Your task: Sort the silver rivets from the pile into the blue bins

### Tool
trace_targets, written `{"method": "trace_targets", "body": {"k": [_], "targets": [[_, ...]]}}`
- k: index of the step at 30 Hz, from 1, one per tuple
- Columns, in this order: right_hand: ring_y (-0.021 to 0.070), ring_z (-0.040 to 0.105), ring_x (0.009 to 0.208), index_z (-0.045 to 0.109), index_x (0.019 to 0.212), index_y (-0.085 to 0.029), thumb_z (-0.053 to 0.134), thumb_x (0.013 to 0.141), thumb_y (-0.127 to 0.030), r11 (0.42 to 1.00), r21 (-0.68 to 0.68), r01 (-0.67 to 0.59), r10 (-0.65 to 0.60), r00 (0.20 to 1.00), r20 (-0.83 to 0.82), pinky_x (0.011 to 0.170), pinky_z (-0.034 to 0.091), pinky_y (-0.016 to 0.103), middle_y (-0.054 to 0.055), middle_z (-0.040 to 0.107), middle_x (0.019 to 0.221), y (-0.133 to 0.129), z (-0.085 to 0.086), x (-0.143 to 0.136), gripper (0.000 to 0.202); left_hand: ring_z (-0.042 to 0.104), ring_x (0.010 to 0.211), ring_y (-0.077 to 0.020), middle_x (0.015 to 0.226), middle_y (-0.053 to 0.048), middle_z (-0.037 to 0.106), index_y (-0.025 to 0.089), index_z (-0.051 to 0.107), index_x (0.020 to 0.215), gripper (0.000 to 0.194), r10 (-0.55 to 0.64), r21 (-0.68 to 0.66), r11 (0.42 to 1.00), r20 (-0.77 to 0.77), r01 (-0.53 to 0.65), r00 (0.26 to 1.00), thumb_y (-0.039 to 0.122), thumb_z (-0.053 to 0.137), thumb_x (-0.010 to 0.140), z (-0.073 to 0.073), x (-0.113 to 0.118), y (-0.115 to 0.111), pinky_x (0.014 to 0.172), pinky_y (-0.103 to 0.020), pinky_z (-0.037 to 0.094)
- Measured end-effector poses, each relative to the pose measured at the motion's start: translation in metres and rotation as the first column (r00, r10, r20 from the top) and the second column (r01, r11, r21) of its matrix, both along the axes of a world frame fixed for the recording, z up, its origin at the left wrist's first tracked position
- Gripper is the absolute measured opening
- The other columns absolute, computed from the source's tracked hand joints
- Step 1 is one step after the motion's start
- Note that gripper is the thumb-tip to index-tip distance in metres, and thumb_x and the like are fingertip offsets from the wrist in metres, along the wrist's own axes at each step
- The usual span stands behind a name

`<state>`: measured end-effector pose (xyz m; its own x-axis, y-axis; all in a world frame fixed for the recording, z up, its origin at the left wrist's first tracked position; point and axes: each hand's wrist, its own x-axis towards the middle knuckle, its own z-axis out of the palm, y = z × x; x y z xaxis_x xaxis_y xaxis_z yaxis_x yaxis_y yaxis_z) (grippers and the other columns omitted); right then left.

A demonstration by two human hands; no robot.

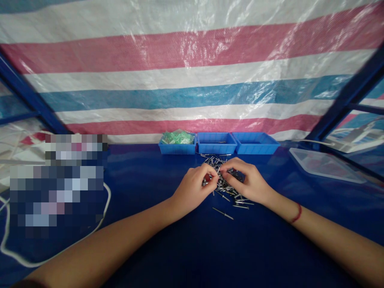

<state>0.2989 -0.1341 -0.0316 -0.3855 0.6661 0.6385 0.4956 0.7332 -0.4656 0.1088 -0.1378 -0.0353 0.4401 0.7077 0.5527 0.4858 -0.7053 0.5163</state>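
A pile of metal blind rivets [224, 185] lies on the blue table under both hands. My left hand [196, 184] is over the pile's left side, thumb and index finger pinched together. A thin, pale rivet shows at these fingertips. My right hand [246, 180] reaches in from the other side, its fingers curled and fingertips close to the left ones. What the right fingertips hold, if anything, is too small to make out. One loose rivet [223, 213] lies apart, nearer to me. The hands hide part of the pile.
Behind the pile stand three blue bins in a row: the left bin [177, 149] holds green-tinted plastic packets [177, 137], the middle bin [216, 149] a few thin pieces. The right bin [258, 148] adjoins. A clear plastic lid [324, 166] lies right; a white cable [106, 200] curves left.
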Motion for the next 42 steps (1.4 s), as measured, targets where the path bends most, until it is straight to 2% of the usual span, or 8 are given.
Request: {"method": "trace_targets", "body": {"k": [4, 7, 11, 16, 25, 30, 36, 42], "targets": [[0.0168, 0.062, 0.076, 0.063, 0.088, -0.02, 0.056, 0.082, -0.021, 0.997, -0.041, -0.068, 0.067, 0.998, -0.02, 0.07, 0.05, 0.032, 0.005, 0.067, 0.081, -0.006, 0.002, -0.004, 0.009, 0.064, 0.075, -0.0123, 0.087, 0.0, 0.066, 0.02, 0.052, 0.097, 0.013, -0.044, -0.025, 0.999, 0.11, 0.047, 0.993, 0.019, 0.054, 0.084, -0.005, 0.001, 0.002, 0.069, -0.024, 0.048], [0.0159, 0.062, 0.072, 0.062, 0.083, -0.02, 0.059, 0.082, -0.025, 0.998, -0.047, -0.047, 0.045, 0.998, -0.044, 0.067, 0.049, 0.03, 0.003, 0.066, 0.077, -0.006, 0.001, -0.006, 0.007, 0.065, 0.076, -0.0126, 0.089, -0.001, 0.067, 0.021, 0.049, 0.103, 0.019, -0.064, -0.034, 0.997, 0.114, 0.068, 0.991, 0.022, 0.054, 0.085, -0.006, 0.001, 0.003, 0.069, -0.024, 0.049], [0.0136, 0.06, 0.067, 0.061, 0.078, -0.019, 0.06, 0.082, -0.027, 0.996, -0.09, -0.021, 0.015, 0.997, -0.071, 0.061, 0.047, 0.026, 0.002, 0.065, 0.074, -0.005, -0.001, -0.009, 0.009, 0.064, 0.07, -0.0118, 0.084, 0.0, 0.067, 0.02, 0.048, 0.102, 0.018, -0.043, -0.029, 0.999, 0.098, 0.046, 0.994, 0.026, 0.054, 0.085, -0.005, 0.002, 0.002, 0.068, -0.024, 0.049], [0.0105, 0.05, 0.056, 0.061, 0.078, -0.019, 0.056, 0.084, -0.024, 0.995, -0.09, -0.033, 0.028, 0.998, -0.053, 0.051, 0.04, 0.024, 0.0, 0.057, 0.067, -0.009, 0.002, -0.011, 0.01, 0.063, 0.067, -0.0107, 0.077, 0.003, 0.065, 0.02, 0.046, 0.094, 0.017, -0.024, -0.064, 0.997, 0.125, 0.032, 0.992, 0.023, 0.057, 0.082, -0.005, 0.002, 0.002, 0.066, -0.023, 0.047], [0.0134, 0.057, 0.067, 0.064, 0.088, -0.021, 0.056, 0.085, -0.024, 0.996, -0.049, -0.074, 0.07, 0.995, -0.075, 0.058, 0.046, 0.027, 0.003, 0.063, 0.078, -0.013, 0.005, -0.013, 0.009, 0.062, 0.073, -0.0128, 0.083, 0.0, 0.067, 0.02, 0.054, 0.095, 0.016, 0.032, -0.052, 0.998, 0.103, -0.027, 0.994, 0.025, 0.06, 0.081, -0.004, 0.001, 0.003, 0.069, -0.026, 0.047], [0.0147, 0.058, 0.075, 0.064, 0.097, -0.022, 0.055, 0.085, -0.019, 0.995, -0.017, -0.096, 0.094, 0.992, -0.082, 0.065, 0.048, 0.029, 0.003, 0.064, 0.083, -0.014, 0.006, -0.011, 0.015, 0.062, 0.069, -0.0134, 0.072, 0.002, 0.067, 0.019, 0.063, 0.081, 0.004, 0.035, -0.012, 0.999, 0.024, -0.035, 0.999, 0.021, 0.059, 0.083, 0.001, 0.001, 0.002, 0.069, -0.026, 0.044], [0.014, 0.055, 0.07, 0.062, 0.093, -0.022, 0.056, 0.084, -0.017, 0.999, 0.012, -0.035, 0.036, 0.996, -0.082, 0.061, 0.047, 0.029, 0.003, 0.062, 0.082, -0.013, 0.005, -0.01, 0.012, 0.062, 0.068, -0.012, 0.076, 0.002, 0.068, 0.019, 0.063, 0.082, 0.004, 0.023, -0.013, 1.0, 0.109, -0.022, 0.994, 0.021, 0.06, 0.082, 0.002, 0.001, 0.002, 0.069, -0.024, 0.046], [0.0154, 0.057, 0.075, 0.062, 0.093, -0.021, 0.054, 0.085, -0.018, 1.0, 0.018, -0.014, 0.015, 0.999, -0.047, 0.064, 0.047, 0.029, 0.004, 0.061, 0.084, -0.01, 0.005, -0.008, 0.011, 0.062, 0.07, -0.0123, 0.076, 0.002, 0.068, 0.019, 0.062, 0.084, 0.003, 0.066, 0.025, 0.997, 0.145, -0.071, 0.987, 0.02, 0.062, 0.081, 0.001, 0.0, 0.0, 0.072, -0.025, 0.045]]}}
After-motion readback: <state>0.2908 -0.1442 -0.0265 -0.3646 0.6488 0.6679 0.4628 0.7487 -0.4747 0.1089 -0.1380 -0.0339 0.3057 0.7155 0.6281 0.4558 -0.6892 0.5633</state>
